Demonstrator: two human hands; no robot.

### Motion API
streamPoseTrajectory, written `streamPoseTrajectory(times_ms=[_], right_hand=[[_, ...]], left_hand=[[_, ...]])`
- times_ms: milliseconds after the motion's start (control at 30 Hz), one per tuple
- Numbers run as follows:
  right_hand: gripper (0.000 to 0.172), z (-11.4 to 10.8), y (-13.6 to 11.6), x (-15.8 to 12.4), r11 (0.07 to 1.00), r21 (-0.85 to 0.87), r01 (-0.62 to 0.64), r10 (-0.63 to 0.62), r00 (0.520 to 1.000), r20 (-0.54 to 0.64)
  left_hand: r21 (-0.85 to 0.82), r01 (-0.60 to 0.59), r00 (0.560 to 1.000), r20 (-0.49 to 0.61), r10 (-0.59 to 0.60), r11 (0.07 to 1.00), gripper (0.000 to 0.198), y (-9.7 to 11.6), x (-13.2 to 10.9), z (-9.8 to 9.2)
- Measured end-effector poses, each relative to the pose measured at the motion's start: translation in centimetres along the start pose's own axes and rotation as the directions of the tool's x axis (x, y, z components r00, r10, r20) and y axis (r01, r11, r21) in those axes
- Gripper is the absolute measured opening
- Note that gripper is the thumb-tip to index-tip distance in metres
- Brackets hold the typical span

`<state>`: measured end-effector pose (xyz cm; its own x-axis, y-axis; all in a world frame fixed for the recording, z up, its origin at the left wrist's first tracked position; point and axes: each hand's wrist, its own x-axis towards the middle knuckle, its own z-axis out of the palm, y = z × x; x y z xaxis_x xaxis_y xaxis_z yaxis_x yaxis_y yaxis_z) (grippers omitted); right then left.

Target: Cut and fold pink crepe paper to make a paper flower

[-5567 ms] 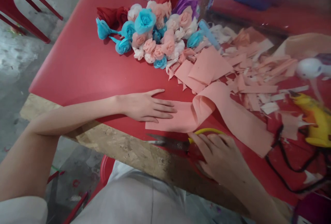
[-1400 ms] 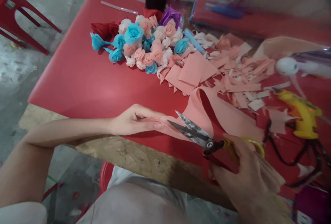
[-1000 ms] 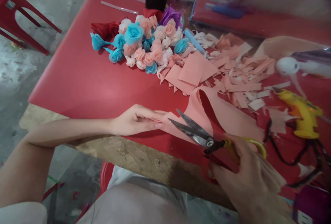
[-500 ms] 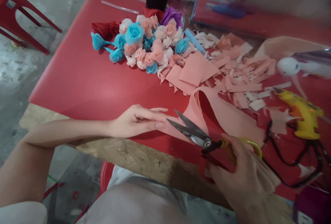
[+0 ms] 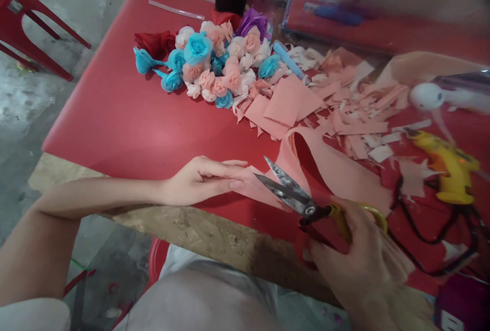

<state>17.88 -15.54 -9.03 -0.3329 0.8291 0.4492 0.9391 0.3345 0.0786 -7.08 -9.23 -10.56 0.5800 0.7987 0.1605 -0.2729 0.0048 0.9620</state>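
My left hand [image 5: 202, 180] pinches the near end of a long pink paper strip [image 5: 337, 168] and holds it just above the red table [image 5: 126, 117]. My right hand [image 5: 360, 259] grips yellow-handled scissors [image 5: 294, 196]. Their blades are parted around the strip, just right of my left fingertips. The strip curls up in a loop behind the blades.
A heap of blue, pink, white, red and purple paper roses [image 5: 214, 60] lies at the back. Pink offcuts [image 5: 344, 101] litter the right side. A yellow glue gun [image 5: 447, 168] with a black cord [image 5: 424, 239] lies right. A red chair [image 5: 34, 20] stands far left.
Earlier my left hand lay flat on the strip and the scissors rested on the table. My right hand has since lifted them, and the blades open and close on the strip.
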Motion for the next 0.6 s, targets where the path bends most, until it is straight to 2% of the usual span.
streamPoseTrajectory(times_ms=[100,233,333,600], right_hand=[[0.03,0.0,-0.2,0.0,0.999,0.021,0.027,-0.026,0.999,-0.019],[0.036,0.4,-0.1,-1.1,0.988,0.107,-0.109,0.097,0.989,0.108],[0.04,0.8,0.1,-2.1,0.967,0.151,-0.205,0.183,0.971,0.151],[0.036,0.9,0.2,-2.3,0.925,0.216,-0.311,0.263,0.938,0.224]], left_hand=[[0.013,0.015,1.0,0.01,-0.015,1.0,0.027,0.3,0.1,0.1],[0.053,0.041,0.999,0.026,-0.042,0.998,0.024,0.7,0.3,0.2],[0.028,0.045,0.999,0.024,-0.045,0.999,0.025,0.8,0.4,0.3],[-0.063,0.017,0.999,0.033,-0.015,0.998,0.028,0.4,0.1,0.3]])
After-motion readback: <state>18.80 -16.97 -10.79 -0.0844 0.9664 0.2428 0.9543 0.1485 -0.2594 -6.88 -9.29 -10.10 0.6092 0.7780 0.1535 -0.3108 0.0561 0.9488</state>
